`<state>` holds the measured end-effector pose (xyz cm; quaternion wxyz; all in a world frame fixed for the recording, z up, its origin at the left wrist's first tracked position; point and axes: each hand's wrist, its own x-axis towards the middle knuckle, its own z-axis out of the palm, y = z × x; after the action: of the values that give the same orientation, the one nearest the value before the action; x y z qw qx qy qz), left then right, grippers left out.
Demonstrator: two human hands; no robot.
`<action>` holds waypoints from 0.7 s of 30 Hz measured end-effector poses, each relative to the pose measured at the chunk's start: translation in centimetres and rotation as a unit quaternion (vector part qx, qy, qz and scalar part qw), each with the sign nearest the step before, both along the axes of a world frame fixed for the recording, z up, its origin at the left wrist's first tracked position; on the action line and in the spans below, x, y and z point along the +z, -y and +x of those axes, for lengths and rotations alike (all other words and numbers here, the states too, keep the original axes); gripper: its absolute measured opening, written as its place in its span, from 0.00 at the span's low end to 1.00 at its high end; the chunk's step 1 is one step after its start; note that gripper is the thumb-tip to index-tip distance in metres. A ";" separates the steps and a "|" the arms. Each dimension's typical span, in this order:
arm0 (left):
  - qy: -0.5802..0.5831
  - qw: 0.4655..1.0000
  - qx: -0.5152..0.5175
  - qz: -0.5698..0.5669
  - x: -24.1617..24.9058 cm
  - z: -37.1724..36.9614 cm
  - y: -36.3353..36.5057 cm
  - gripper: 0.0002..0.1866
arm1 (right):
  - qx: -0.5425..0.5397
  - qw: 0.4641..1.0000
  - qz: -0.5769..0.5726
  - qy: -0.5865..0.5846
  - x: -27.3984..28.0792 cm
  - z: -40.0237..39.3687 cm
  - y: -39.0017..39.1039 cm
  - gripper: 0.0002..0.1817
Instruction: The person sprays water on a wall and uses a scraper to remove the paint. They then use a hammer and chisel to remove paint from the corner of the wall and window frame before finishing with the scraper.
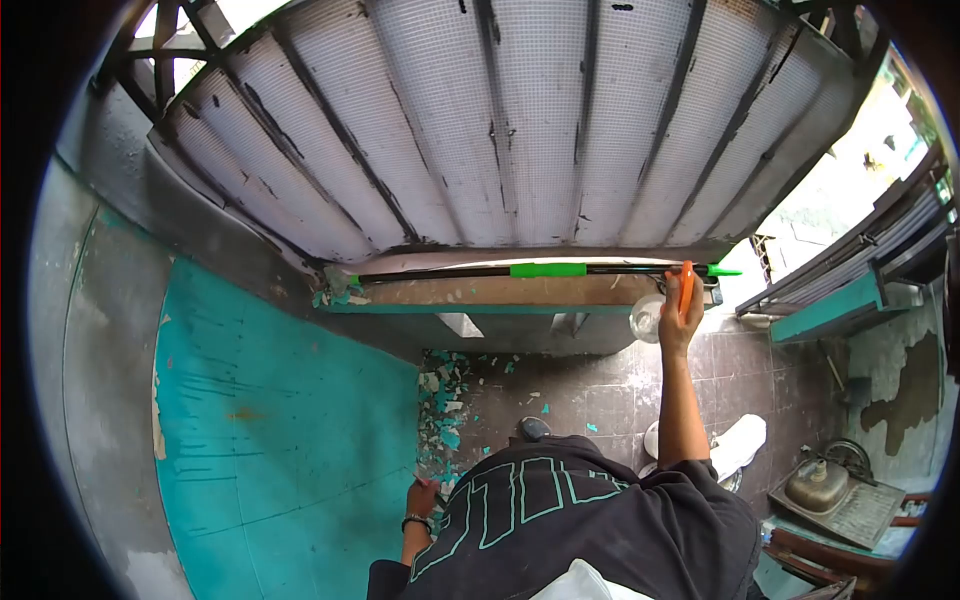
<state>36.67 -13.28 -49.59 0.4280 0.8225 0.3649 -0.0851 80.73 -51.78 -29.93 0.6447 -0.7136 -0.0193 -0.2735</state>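
The wall (270, 400) has matt teal paint that peels in rough flakes, the roof (500, 120) is dull corrugated sheet, the sink (835, 495) is tarnished metal, and the floor (590, 390) is dark tile.

The right arm is stretched straight up, bare from the sleeve, and the right hand (681, 312) is closed around an orange handle (686, 285). Far below that handle, the left arm hangs bent, and the left hand (421, 497), with a band on its wrist, looks loosely curled.
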 end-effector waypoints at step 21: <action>-0.230 0.960 0.099 -0.123 0.8 -5.2 4.8 0.26 | 0.073 0.966 -0.191 0.160 -3.9 3.2 1.3 0.41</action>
<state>31.45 -18.12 -48.74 0.4362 0.6815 0.5200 -0.2737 83.94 -53.12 -33.87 0.5032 -0.7669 -0.2265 -0.3277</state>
